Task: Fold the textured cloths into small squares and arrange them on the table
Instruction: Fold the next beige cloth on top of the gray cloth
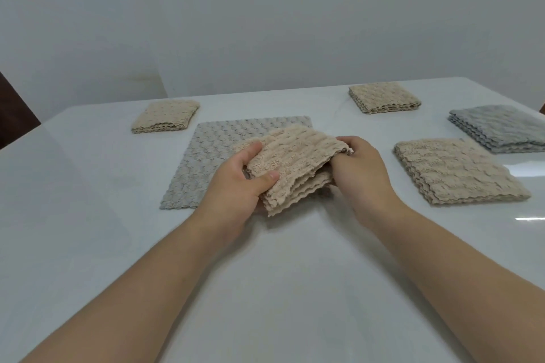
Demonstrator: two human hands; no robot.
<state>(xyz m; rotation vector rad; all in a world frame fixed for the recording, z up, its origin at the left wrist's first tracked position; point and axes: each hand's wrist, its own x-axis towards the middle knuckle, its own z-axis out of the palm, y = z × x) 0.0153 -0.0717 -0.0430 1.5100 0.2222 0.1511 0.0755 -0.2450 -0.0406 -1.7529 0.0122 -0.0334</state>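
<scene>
A folded beige textured cloth is held just above the table at the centre. My left hand grips its left edge, thumb on top. My right hand grips its right edge, fingers curled under the layers. Beneath it a grey textured cloth lies spread flat and unfolded. Folded beige squares lie at the far left, the far right and the near right. A folded grey square sits at the right edge.
The white table stretches toward me with bare surface in front of my arms. A dark chair back shows past the table's left edge. A pale wall stands behind the table.
</scene>
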